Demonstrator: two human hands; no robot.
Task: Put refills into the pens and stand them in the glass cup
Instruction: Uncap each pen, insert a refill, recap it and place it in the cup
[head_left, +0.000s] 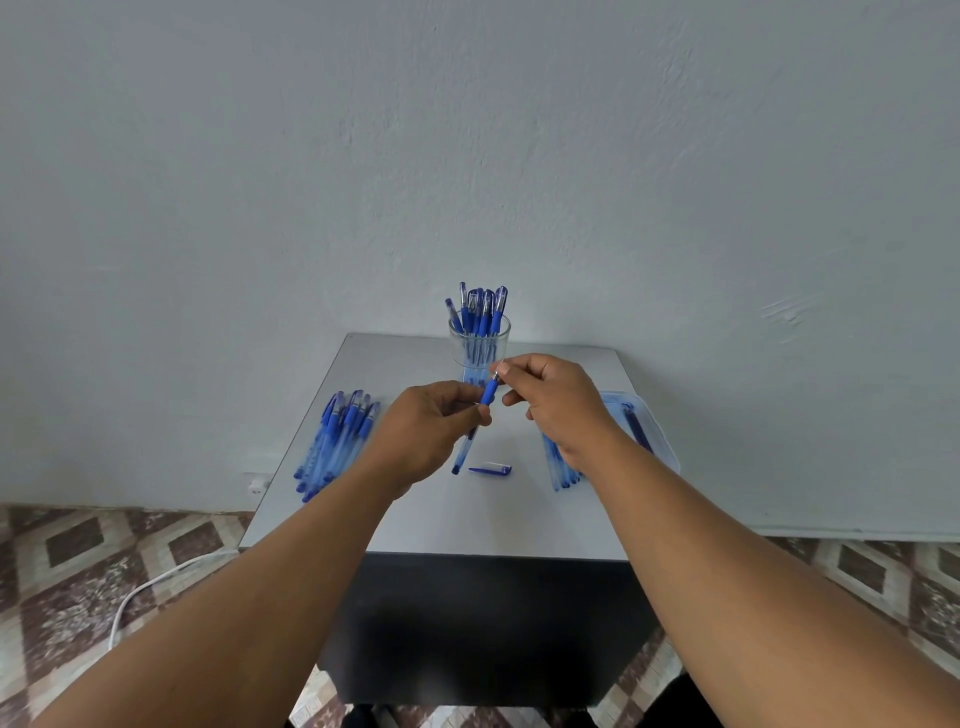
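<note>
Together, both hands held one blue, clear-barrelled plastic pen (478, 415) above the grey tabletop (447, 519): the left hand (431, 426) gripped its barrel, the right hand (550, 395) pinched its tip. Behind stood the pen-filled glass cup (479, 345); a loose blue pen cap (491, 470) lay nearer.
</note>
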